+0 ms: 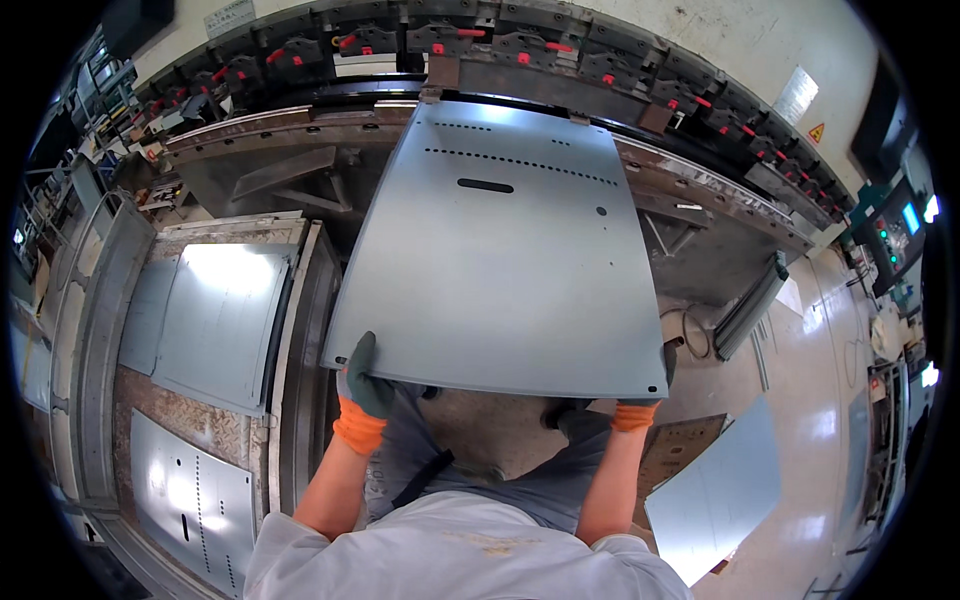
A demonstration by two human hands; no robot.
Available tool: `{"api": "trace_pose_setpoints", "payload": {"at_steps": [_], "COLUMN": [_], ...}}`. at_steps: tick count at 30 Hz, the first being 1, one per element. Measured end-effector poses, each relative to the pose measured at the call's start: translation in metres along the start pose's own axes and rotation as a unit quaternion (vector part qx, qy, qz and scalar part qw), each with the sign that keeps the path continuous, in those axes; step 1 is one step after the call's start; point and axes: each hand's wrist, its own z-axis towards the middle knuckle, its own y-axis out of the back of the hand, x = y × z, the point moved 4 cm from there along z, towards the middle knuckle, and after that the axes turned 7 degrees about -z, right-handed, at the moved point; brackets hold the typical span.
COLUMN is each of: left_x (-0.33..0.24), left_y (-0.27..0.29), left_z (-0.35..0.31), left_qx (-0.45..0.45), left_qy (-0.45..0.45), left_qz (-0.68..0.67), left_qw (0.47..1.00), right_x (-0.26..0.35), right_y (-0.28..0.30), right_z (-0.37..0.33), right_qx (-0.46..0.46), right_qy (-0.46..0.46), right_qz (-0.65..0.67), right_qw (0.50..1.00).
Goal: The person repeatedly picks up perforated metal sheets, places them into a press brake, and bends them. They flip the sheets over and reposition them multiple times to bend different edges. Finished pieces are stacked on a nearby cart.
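A large sheet metal panel (500, 270) with rows of small holes and a dark slot stretches out in front of me. Its far edge sits in the press brake (500, 55), under the tooling. At the panel's near left corner, my left hand (369, 383), in a grey glove with an orange cuff, grips the edge with the thumb on top. My right hand (640, 408), gloved alike, holds the near right corner; most of its fingers are hidden beneath the sheet.
To the left, a metal-framed cart (310, 340) bears flat sheets (215, 320) and a perforated panel (195, 500). Another sheet (720, 490) lies low at the right. A control panel (893, 235) with a lit screen stands at the far right, and a cable (697, 330) loops on the floor.
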Motion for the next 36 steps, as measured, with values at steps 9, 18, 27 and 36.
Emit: {"api": "trace_pose_setpoints", "payload": {"at_steps": [9,18,27,36], "left_x": [0.007,-0.002,-0.028,-0.086], "left_y": [0.029,0.005,-0.027,-0.12], "left_z": [0.007,-0.002,-0.009,0.032], "left_qx": [0.0,0.102,0.154,0.242], "left_qy": [-0.073,-0.249,-0.299,0.042], "left_qz": [0.129,0.427,0.438,-0.164], "left_qw": [0.989,0.864,0.833,0.955], "right_x": [0.004,-0.002,-0.003,0.017], "right_y": [-0.019,0.004,0.015,-0.061], "right_z": [-0.002,0.001,0.008,-0.004], "right_qx": [0.043,-0.005,0.067,0.106], "right_qy": [-0.064,-0.033,0.01,-0.114], "right_qz": [0.136,0.105,0.019,0.238], "right_qw": [0.988,0.994,0.998,0.959]}}
